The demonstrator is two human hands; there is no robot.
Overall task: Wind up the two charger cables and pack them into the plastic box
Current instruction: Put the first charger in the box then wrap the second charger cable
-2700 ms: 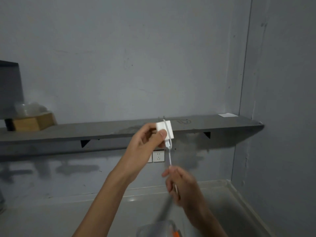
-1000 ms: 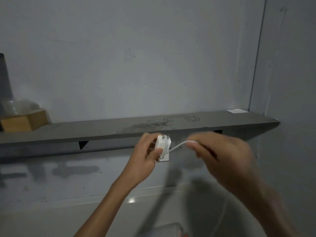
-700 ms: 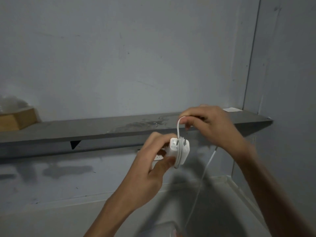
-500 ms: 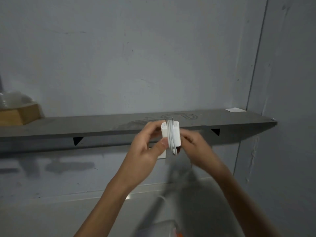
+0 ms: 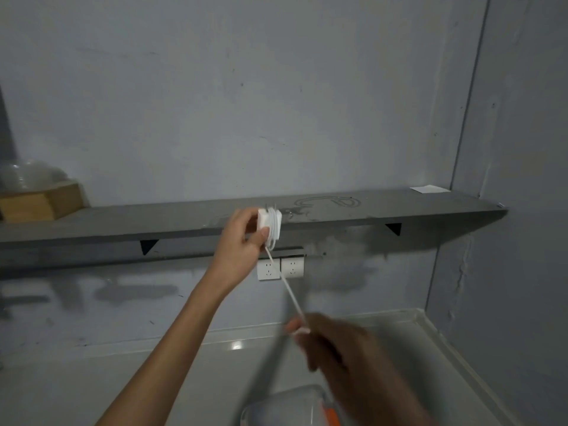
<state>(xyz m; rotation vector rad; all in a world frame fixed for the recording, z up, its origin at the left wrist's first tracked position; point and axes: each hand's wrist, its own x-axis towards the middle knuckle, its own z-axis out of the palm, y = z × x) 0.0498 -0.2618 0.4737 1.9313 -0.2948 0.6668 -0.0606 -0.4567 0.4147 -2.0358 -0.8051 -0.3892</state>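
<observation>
In front of the shelf, left hand: the left hand is raised and clamped around a small white square charger block, thumb pressed on its face, several turns of cord already lying around it.
Cable: a thin white charger cable leaves the bottom of the block and runs taut, down and to the right.
Right hand: the blurred right hand is low, fingers pinched together on the cable's lower stretch.
Plastic box: a clear plastic box with an orange latch sits at the bottom edge on the pale countertop, below the right hand; its contents cannot be made out.
Surroundings: a grey wall shelf runs behind the block, with white double wall sockets just under it.
Progress: by my judgement the first cable is partly wound; the remaining length needs wrapping, then packing. A second cable is not visible, so that half looks untouched.
Change from half a second ago: the right hand, then up beside the block, now sits well below it, and the cord is drawn straight for another turn.
</observation>
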